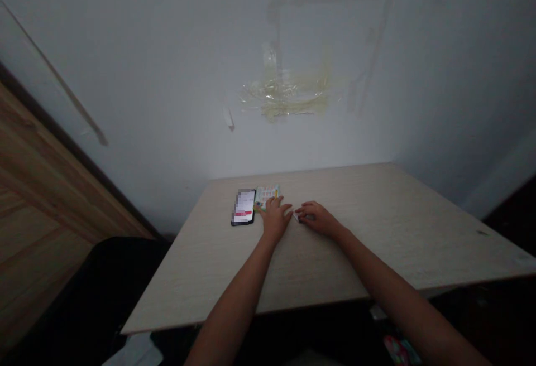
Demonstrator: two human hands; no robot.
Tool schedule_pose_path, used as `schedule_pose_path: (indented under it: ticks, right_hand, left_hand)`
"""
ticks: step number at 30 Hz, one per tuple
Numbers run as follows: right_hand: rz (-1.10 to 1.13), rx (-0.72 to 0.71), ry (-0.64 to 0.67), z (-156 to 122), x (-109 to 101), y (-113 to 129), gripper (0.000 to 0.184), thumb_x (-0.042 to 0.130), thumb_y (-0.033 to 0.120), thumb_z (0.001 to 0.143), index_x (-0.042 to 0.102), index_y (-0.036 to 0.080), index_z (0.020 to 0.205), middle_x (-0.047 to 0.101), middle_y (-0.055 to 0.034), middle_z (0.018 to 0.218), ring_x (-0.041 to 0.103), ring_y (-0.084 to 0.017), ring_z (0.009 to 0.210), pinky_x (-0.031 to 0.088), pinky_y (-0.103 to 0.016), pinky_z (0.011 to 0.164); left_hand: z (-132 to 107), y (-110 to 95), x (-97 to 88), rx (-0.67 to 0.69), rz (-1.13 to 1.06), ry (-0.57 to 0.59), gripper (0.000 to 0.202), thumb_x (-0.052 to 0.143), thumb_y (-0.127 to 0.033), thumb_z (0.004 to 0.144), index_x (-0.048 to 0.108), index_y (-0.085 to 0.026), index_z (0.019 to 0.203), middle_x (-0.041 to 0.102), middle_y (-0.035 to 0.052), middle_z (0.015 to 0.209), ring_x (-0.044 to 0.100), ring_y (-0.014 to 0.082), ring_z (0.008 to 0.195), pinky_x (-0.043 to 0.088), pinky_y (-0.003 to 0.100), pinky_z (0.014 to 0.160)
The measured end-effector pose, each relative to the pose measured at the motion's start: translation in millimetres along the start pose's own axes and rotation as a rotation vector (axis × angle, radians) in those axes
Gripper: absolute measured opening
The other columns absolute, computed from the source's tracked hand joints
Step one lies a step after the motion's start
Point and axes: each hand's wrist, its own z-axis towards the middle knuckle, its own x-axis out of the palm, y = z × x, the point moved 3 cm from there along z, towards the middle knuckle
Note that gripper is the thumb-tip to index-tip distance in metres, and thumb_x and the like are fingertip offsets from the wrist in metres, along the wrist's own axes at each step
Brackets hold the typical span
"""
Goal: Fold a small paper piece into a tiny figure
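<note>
My left hand (275, 218) lies flat on the pale wood-grain table (377, 226), its fingertips on the near edge of a small green-and-white printed card or packet (267, 196). Just left of that hand is a black smartphone (243, 207), lying face up with its screen lit and blurred. My right hand (316, 218) rests close by, its fingers curled around a small white item (296, 217). Most of this item is hidden, and I cannot tell what it is.
The table's far side meets a white wall with yellowed tape residue (285, 95). A wooden panel (42, 204) stands at the left, with a dark chair (96, 288) below it. Cloth and a colourful item (401, 350) lie below the table's near edge.
</note>
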Motion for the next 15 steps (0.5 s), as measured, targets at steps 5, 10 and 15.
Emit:
schedule_pose_path:
  ticks: [5, 10, 15]
  right_hand:
    - [-0.074, -0.001, -0.011, -0.6, -1.7, 0.7, 0.018, 0.064, 0.026, 0.087, 0.075, 0.027, 0.101, 0.075, -0.0034, 0.101, 0.062, -0.022, 0.104, 0.048, -0.039, 0.094]
    - [-0.143, -0.013, -0.013, -1.6, -3.5, 0.8, 0.018, 0.065, 0.027, 0.086, 0.076, 0.029, 0.101, 0.075, -0.0034, 0.104, 0.063, -0.023, 0.103, 0.048, -0.041, 0.094]
    - [-0.095, -0.011, -0.021, -3.3, -3.1, -2.9, 0.020, 0.064, 0.026, 0.087, 0.075, 0.031, 0.102, 0.075, -0.0022, 0.104, 0.062, -0.023, 0.105, 0.049, -0.041, 0.093]
  left_hand:
    - [1.1, 7.8, -2.0, 0.083, -0.110, 0.030, 0.014, 0.062, -0.033, 0.089, 0.075, -0.033, 0.094, 0.069, 0.0009, 0.120, 0.051, 0.0279, 0.124, 0.006, 0.074, 0.112]
    - [-2.5, 14.2, -3.2, 0.227, -0.131, 0.121, 0.017, 0.060, -0.035, 0.090, 0.074, -0.036, 0.099, 0.074, -0.0008, 0.113, 0.050, 0.0280, 0.126, -0.003, 0.076, 0.110]
    - [-5.0, 11.6, -8.8, 0.295, -0.089, 0.173, 0.021, 0.055, -0.036, 0.093, 0.072, -0.037, 0.105, 0.074, -0.0022, 0.114, 0.045, 0.0280, 0.133, -0.007, 0.074, 0.110]
